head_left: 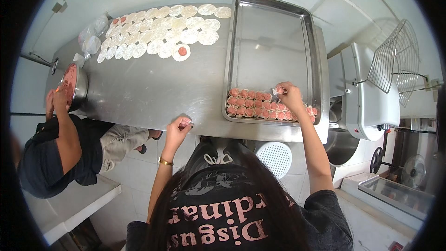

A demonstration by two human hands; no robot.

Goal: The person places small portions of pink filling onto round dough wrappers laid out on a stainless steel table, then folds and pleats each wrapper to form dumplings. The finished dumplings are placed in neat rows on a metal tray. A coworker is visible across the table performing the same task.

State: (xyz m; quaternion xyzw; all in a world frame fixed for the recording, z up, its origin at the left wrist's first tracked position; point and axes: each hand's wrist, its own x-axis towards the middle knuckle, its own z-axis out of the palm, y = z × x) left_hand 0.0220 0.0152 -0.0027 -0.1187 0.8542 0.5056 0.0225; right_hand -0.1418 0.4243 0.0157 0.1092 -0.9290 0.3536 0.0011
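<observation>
My right hand (291, 97) is over the near part of a large metal tray (269, 60), its fingers pinched on a small open-topped meat dumpling (278, 91). Just below and to the left, rows of similar dumplings (246, 103) stand packed along the tray's near edge, pink filling showing on top. At the table's front edge, my left hand (175, 132) is closed; something small and dark shows at its fingertips, too small to name. Farther back lie rows of round pale wrappers (158, 23). The nearest wrapper at their right end carries a lump of pink meat (182, 51).
At the left, another person (60, 144) has a hand at a metal bowl (81, 88) of pink meat. Plastic bags (93, 37) lie behind it. A white machine with a wire guard (371, 88) stands right of the table. Below is a white perforated stool (274, 159).
</observation>
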